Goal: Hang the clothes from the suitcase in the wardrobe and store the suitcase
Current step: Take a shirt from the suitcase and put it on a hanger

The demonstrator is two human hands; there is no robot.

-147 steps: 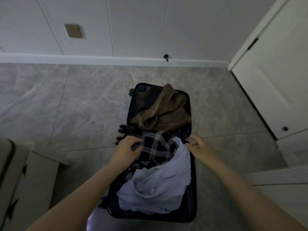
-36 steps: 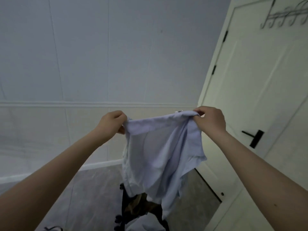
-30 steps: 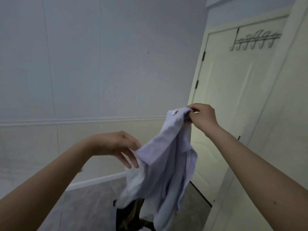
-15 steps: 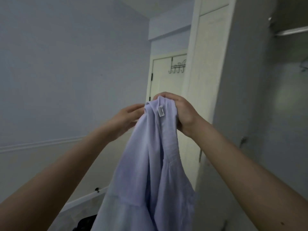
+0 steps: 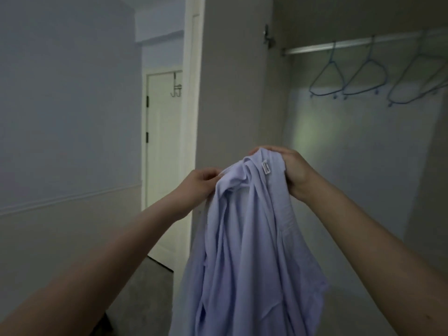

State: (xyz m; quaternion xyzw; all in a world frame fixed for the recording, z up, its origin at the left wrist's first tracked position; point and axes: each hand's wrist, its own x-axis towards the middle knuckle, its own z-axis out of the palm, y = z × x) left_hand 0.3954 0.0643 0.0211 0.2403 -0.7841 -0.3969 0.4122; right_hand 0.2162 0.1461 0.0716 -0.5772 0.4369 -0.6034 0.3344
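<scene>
Pale blue shirt (image 5: 244, 238) held up at its collar, hanging free before the open wardrobe (image 5: 363, 141). Right hand (image 5: 288, 166) fingers clamped on the bunched collar; left hand (image 5: 198, 183) pinches its left edge. Three blue hangers (image 5: 361, 76) on the rail (image 5: 339, 46) above.

Home bedroom or hallway, dim light. Open built-in wardrobe (image 5: 351, 166) fills 1 to 3 o'clock: metal hanging rail (image 5: 339, 46) across its top, three blue wire hangers (image 5: 363, 78) on it. Pale panelled interior door (image 5: 161, 154) at 11 o'clock, closed, with an over-door hook rack (image 5: 176, 89) at its upper edge. Plain pale walls, a horizontal moulding (image 5: 70, 197) at 9 o'clock. Grey tiled floor (image 5: 155, 287) low at 7 o'clock.
</scene>
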